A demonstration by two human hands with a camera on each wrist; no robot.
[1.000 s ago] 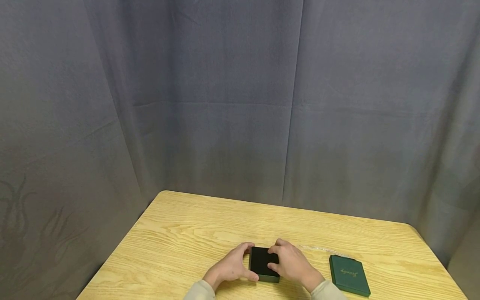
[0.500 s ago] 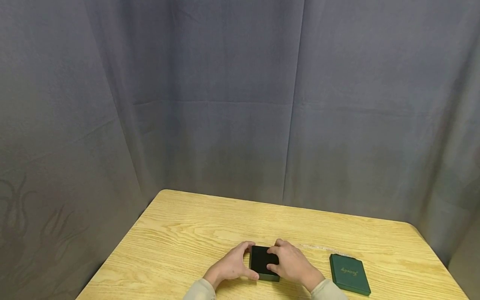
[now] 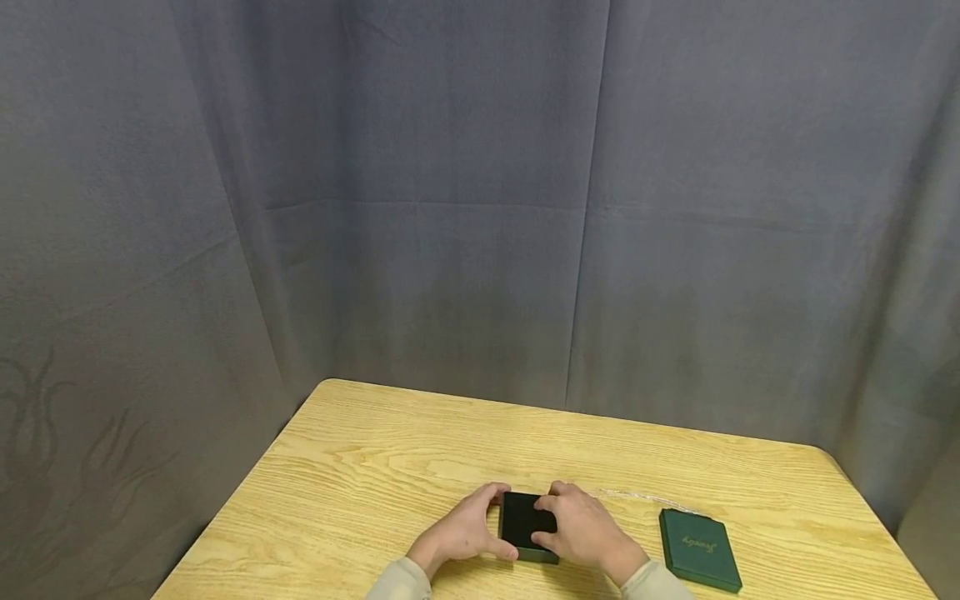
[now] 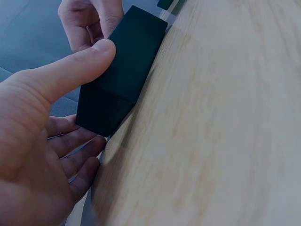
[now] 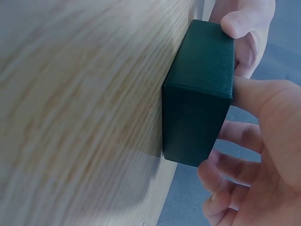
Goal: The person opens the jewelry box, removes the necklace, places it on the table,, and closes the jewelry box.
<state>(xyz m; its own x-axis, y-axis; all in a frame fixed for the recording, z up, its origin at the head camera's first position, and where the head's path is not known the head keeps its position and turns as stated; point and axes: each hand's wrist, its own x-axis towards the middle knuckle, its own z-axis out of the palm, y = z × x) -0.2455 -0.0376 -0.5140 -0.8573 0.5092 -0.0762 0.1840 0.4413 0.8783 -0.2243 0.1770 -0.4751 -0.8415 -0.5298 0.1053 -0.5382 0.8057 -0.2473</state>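
A square, dark green jewelry box base with a black top face sits on the table before me. My left hand grips it from the left, thumb at the near side and fingers at the far side. In the left wrist view, the left thumb lies against the green wall. My right hand holds the right part, its thumb and forefinger tips on the black face. Its other fingers curl by the far corner in the right wrist view. Whether the black face lifts out is hidden.
Right of my right hand lies a green box lid with gold lettering. A thin, shiny, see-through strip runs behind it. The wooden table ends at grey curtains on the back and sides.
My right thumb has shifted very slightly on the black face. Both hands and the box otherwise stay in place.
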